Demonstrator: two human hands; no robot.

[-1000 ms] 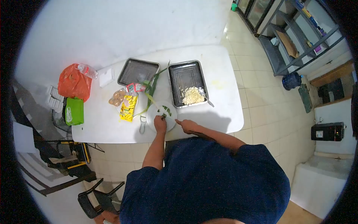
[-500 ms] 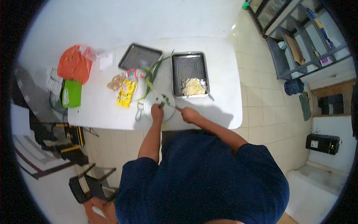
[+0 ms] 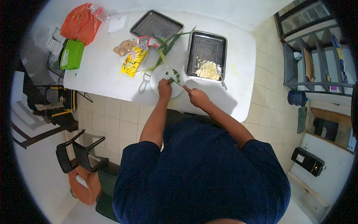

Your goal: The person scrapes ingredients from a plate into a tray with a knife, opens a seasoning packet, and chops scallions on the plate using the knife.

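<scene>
some cut greens (image 3: 176,75) lie on a white plate (image 3: 158,75); the left hand (image 3: 165,89) pinches what seem to be more of them there, and the right hand (image 3: 197,98) curls round a knife (image 3: 187,89), its blade (image 3: 178,83) slanting toward the left hand.

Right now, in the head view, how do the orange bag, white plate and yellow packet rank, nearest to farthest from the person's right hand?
From the right hand:
1. White plate, just left.
2. Yellow packet, farther left.
3. Orange bag, far left.
</scene>
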